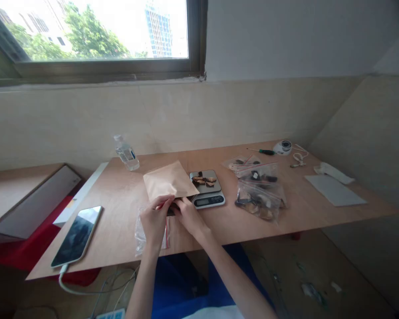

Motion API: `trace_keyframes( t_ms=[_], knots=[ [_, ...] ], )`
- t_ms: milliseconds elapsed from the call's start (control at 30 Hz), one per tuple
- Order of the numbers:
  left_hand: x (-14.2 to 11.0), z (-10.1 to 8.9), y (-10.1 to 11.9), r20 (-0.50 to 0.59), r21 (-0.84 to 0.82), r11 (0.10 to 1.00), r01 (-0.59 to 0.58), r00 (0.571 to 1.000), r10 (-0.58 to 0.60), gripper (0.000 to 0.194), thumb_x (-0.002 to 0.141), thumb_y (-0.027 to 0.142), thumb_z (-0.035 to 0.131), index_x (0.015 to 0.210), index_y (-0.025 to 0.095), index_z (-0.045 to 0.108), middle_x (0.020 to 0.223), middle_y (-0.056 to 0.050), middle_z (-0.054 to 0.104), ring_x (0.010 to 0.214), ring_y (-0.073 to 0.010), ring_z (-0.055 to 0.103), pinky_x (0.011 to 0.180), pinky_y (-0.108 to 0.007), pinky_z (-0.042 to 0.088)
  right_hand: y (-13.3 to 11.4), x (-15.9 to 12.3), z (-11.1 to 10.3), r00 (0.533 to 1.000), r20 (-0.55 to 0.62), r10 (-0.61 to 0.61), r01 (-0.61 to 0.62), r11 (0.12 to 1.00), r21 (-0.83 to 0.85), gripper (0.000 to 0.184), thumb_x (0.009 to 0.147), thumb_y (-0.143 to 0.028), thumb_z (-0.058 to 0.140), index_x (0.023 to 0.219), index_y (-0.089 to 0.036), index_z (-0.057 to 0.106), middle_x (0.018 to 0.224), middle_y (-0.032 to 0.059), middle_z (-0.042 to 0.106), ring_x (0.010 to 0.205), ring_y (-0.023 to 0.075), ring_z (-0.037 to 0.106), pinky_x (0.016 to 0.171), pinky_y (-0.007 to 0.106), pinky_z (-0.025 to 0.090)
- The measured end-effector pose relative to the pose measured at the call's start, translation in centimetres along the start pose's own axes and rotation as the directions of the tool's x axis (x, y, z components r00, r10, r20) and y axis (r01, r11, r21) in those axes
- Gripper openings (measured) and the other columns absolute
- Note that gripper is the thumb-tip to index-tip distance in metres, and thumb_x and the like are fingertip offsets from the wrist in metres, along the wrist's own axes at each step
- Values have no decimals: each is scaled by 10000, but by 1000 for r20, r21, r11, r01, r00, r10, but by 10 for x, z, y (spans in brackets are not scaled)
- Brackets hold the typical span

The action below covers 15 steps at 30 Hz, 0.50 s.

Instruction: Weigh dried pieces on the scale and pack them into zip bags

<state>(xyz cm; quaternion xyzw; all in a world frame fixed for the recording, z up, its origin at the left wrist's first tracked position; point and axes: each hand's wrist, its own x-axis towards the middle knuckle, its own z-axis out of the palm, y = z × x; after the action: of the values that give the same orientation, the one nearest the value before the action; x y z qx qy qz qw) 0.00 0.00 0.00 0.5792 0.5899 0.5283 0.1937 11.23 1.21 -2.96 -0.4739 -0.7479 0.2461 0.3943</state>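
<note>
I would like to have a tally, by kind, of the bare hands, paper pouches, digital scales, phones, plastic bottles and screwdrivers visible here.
Bare left hand and bare right hand: 2
Tan flat paper pouch: 1
Silver-and-white digital scale: 1
Dark-screened rectangular phone: 1
Clear plastic bottle: 1
Green-handled metal screwdriver: 1
Total: 7

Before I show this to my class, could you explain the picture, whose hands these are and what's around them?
No robot here: a person's bare left hand and right hand, seen by a camera worn on the head, looking forward and down. The left hand pinches the near edge of a paper bag; the right is close by, its exact grip hard to tell. Next to the bag, a scale bears dark brown pieces. Also on the table are a phone, a bottle, clear bags, a screwdriver and a white sheet.
</note>
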Motion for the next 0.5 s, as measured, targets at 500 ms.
trace_keyframes(
  t_ms=[500],
  knots=[
    [21, -16, -10, -76, 60, 998, 35, 997, -30, 153, 722, 352, 627, 771, 243, 722, 767, 17, 725, 700, -158, 673, 662, -234, 519, 56, -2, -67, 925, -377, 40, -70, 995, -67, 313, 829, -194, 521, 1138, -184, 578, 1058, 100, 629, 1032, 225, 547, 930, 399, 437]
  ],
)
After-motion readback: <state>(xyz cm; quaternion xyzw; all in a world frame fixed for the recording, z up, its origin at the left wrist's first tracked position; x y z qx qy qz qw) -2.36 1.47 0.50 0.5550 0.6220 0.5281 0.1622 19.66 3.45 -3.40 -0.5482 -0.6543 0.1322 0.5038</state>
